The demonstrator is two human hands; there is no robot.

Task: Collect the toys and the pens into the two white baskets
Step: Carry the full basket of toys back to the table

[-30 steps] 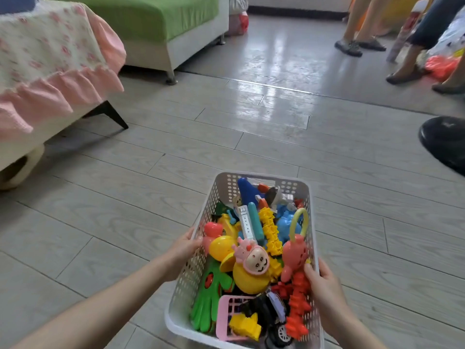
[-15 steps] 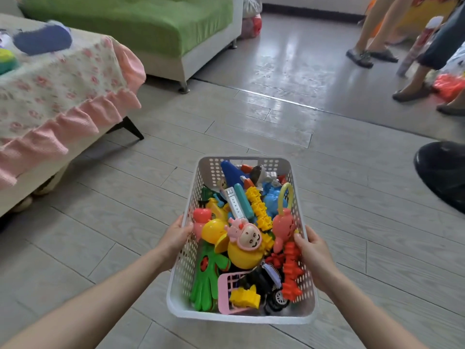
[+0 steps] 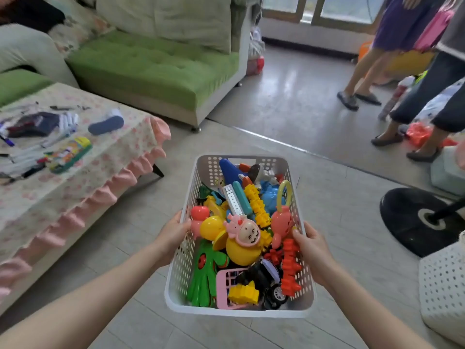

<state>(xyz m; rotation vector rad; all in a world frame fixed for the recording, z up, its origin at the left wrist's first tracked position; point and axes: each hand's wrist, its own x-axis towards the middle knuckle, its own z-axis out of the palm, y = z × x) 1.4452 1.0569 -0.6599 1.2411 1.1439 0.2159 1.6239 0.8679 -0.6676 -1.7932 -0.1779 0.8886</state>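
Note:
A white perforated basket [image 3: 241,312] full of plastic toys [image 3: 242,236] is held up above the floor in front of me. My left hand [image 3: 173,234] grips its left rim and my right hand [image 3: 310,245] grips its right rim. Several pens and markers [image 3: 37,153] lie scattered on the low table with a floral cloth [image 3: 100,172] at the left, beside a colourful pencil case [image 3: 70,154] and a blue oval thing [image 3: 105,125]. Part of a second white perforated basket [image 3: 442,290] shows at the right edge.
A green sofa [image 3: 151,69] stands behind the table. A black round fan base [image 3: 422,220] sits on the floor at the right. Two people's legs [image 3: 362,71] stand at the far right among bags. Pale floorboards lie between table and fan base.
The basket has risen and come closer to me, still gripped on both rims. My view has lifted and swung left, bringing the tabletop with pens and the sofa into sight.

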